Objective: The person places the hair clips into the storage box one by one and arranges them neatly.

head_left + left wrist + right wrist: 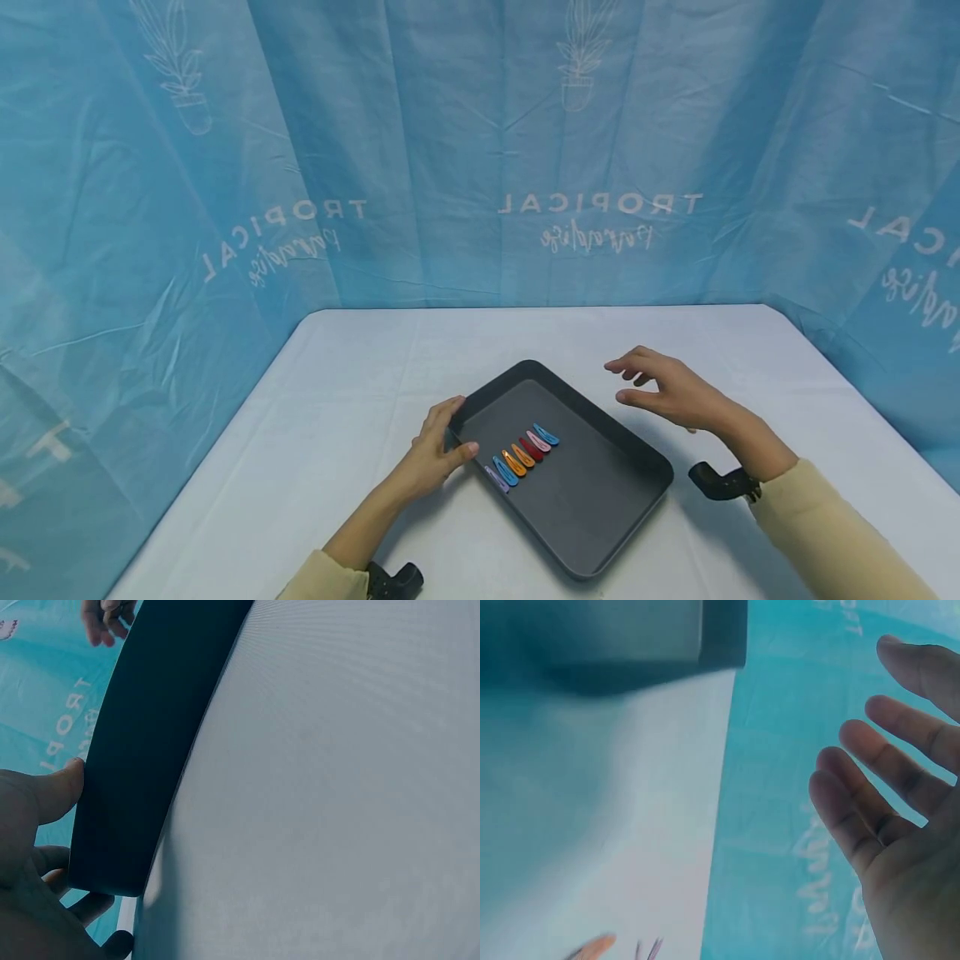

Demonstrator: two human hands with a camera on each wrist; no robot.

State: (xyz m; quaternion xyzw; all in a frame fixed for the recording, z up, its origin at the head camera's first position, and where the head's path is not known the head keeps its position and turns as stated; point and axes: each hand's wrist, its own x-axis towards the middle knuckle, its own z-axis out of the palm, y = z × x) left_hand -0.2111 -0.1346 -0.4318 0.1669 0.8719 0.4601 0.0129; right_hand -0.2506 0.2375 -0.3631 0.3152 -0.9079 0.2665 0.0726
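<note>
A dark grey rectangular tray (600, 500) lies at a slant on the white table. Inside it, near the left side, several snap hair clips (523, 455) form a slanting row: purple, blue, orange shades, red, pink and blue. My left hand (435, 450) holds the tray's left corner, thumb on one side and fingers round the other. In the left wrist view, the thumb (64, 787) meets the tray's wall (142, 750). My right hand (667, 387) hovers beyond the tray's right side, apart from it, fingers loosely bent and nothing in them.
White cloth covers the table (360, 375). A blue printed curtain (450, 150) hangs behind it and along both sides. Black wrist straps (723, 482) sit on both arms. A blurred orange shape (596, 946) at the right wrist view's lower edge is too unclear to name.
</note>
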